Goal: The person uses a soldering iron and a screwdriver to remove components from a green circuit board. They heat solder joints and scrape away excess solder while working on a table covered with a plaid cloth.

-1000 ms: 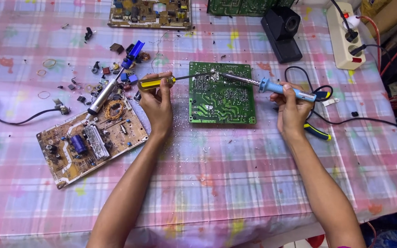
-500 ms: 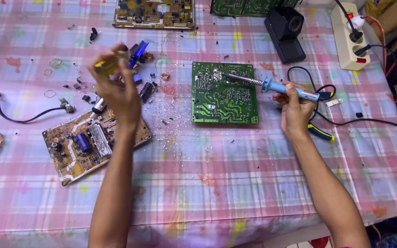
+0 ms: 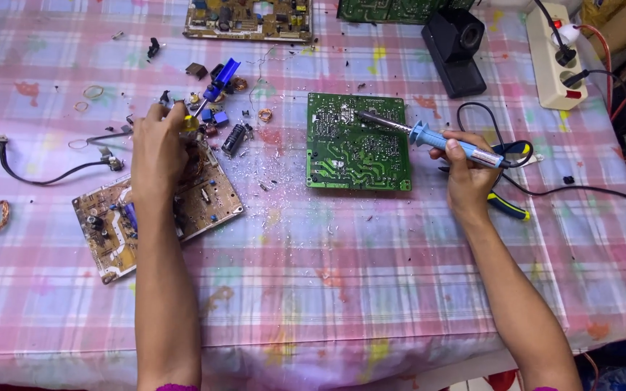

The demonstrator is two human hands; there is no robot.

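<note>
My right hand [image 3: 469,174] grips the blue handle of a soldering iron [image 3: 429,136], whose metal tip rests on the upper part of a green circuit board [image 3: 356,145] lying solder side up. My left hand [image 3: 159,148] is over at the left, above a brown circuit board [image 3: 211,199] and beside a pile of small loose components [image 3: 219,116]. Its fingers are closed on a small yellow-handled tool [image 3: 190,122], mostly hidden by the hand.
A black box [image 3: 458,51] and a white power strip [image 3: 556,54] stand at the back right. Yellow-handled pliers [image 3: 505,206] lie by my right wrist. Two more boards [image 3: 248,18] lie at the far edge. A black cable [image 3: 45,174] and wire loops lie at the left.
My left hand left the green board with the yellow tool, swung left, and now sits lower over the component pile and brown board. The right hand kept the iron on the green board.
</note>
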